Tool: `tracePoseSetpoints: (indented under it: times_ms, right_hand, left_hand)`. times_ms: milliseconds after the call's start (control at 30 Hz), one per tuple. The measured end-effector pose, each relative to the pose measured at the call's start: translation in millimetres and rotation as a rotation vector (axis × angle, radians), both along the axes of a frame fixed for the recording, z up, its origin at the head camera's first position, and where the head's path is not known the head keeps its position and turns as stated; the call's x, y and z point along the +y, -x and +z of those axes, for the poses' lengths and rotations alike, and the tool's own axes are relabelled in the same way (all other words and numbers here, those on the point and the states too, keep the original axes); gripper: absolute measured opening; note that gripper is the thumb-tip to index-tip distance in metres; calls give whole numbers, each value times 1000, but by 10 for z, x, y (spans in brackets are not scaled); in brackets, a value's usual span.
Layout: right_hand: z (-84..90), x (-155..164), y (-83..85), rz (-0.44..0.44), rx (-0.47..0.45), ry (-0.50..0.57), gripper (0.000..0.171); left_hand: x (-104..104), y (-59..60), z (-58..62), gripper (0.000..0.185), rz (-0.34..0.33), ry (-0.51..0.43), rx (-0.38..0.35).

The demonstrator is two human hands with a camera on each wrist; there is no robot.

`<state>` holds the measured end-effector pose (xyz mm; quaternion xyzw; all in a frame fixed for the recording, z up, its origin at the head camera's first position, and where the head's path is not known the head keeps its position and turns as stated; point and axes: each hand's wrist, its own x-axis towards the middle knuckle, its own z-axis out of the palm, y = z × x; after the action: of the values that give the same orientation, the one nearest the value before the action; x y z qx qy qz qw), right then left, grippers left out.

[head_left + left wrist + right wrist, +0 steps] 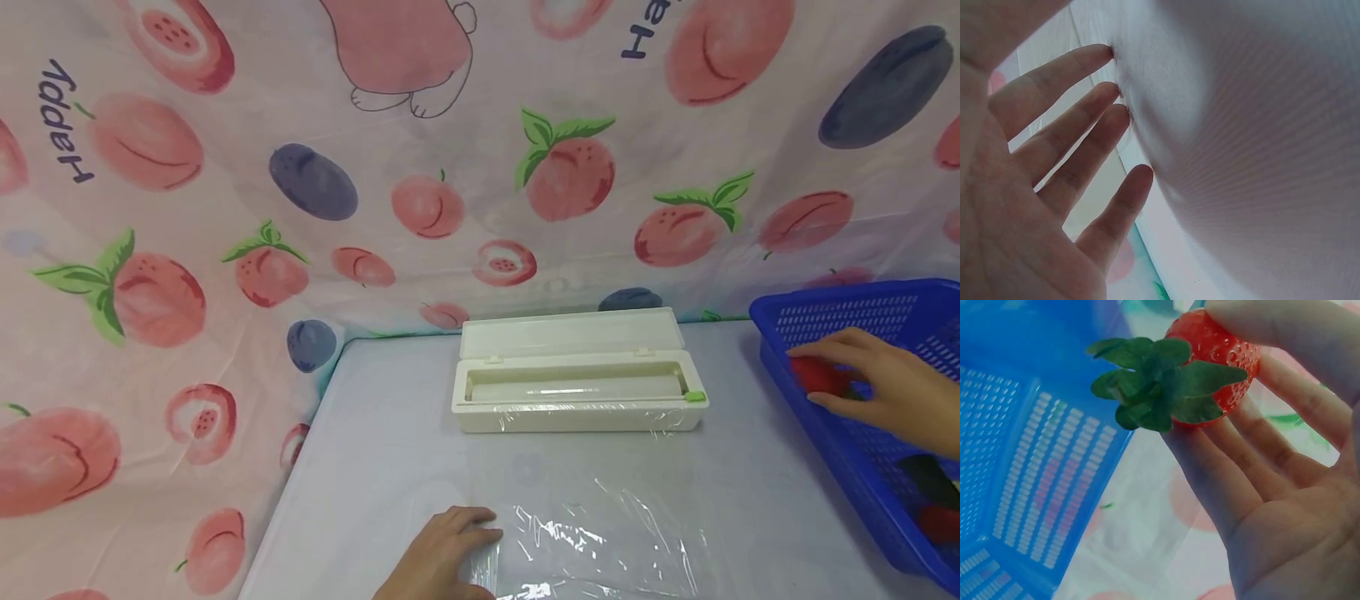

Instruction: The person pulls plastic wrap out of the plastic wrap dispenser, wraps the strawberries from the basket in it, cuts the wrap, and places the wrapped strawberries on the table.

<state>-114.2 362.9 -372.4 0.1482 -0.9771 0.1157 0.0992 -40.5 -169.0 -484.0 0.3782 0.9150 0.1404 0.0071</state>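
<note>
My right hand (pixel 892 387) pinches a red strawberry (pixel 817 377) between thumb and fingers, over the near-left rim of the blue basket (pixel 825 479). The right wrist view shows the strawberry's green leaf cap (pixel 1160 384) facing the camera. My left hand (pixel 442 554) rests at the left edge of a sheet of clear cling film (pixel 592 537), fingers spread and fairly straight. In the left wrist view its fingertips (pixel 1141 178) touch the white surface. The film runs out from a white cling film dispenser (pixel 577 419) whose lid (pixel 573 335) stands raised.
A green slider (pixel 695 397) sits at the dispenser's right end, and a film roll (pixel 577 389) lies inside. Lower in the basket are a dark green item (pixel 930 479) and another red one (pixel 939 523). Behind the white table (pixel 375 417) hangs a fruit-print cloth (pixel 420 283).
</note>
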Motion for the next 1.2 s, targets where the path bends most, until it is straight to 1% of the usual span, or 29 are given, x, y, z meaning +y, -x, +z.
tracePoseSetpoints:
  times_ms: [100,200,300,467,567,733,900,1000,1133,1200]
  right_hand:
    - [43,-120,-2,-19,-76,-6,55]
    - [61,-219,-1,-8,-124,4,54]
    - [42,-301,-6,34,-86,34,54]
    - [-17,-447,-27,130,34,56,53]
    - [-42,-557,-37,164,40,63,54]
    - [-70,-735,-49,207,14,92,54]
    - [-110,-885,-74,269,56,138,53]
    - [-131,-979,-86,302,64,163,53]
    - [-146,-1114,-109,357,83,182,56]
    - [-150,-1184,-126,388,106,174,56]
  left_hand:
    - [-1,-5,-3,67,3,-1,-8]
    - [-3,-5,-2,66,6,1,-11]
    - [-3,-5,1,66,8,3,-13]
    - [-5,-4,0,66,5,1,-14]
    - [-10,-6,-4,67,1,-1,-10]
    - [-12,-3,-6,67,-2,1,0]
    - [-8,-3,-2,66,2,11,-4]
    - [-10,-8,1,66,3,11,-6]
    - [-20,-11,-8,67,0,8,7]
    - [-27,-12,-15,67,-4,2,17]
